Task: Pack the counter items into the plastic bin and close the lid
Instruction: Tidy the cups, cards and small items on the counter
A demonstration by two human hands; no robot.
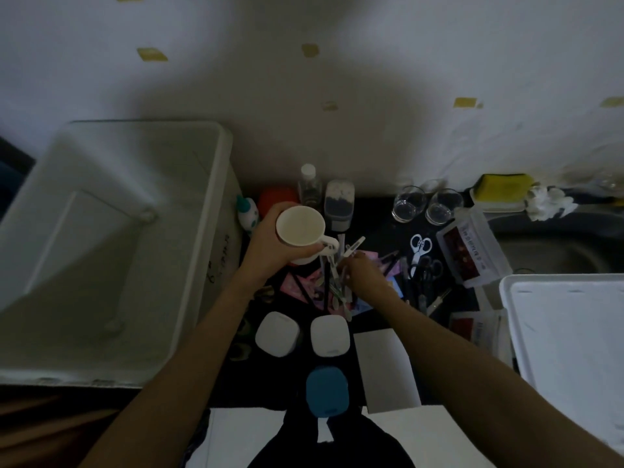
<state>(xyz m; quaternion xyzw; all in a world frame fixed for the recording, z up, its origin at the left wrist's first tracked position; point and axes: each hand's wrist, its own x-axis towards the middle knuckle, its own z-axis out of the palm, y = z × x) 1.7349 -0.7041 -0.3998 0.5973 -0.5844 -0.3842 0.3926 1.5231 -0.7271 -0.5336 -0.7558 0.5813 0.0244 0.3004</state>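
Head view, dim: the left hand [270, 239] grips a white ceramic mug [301, 230] held above the dark desk [371, 214], beside the large open white plastic bin [209, 231], which looks empty. The right hand [363, 271] pinches what seems to be a white clothes peg [353, 248] from a heap of pens and pegs [332, 288]. The bin's flat white lid [570, 332] lies at right. Risk: hooked pegs could drag neighbours off the pile, or the mug could knock the clear plastic bottle [309, 185] behind it.
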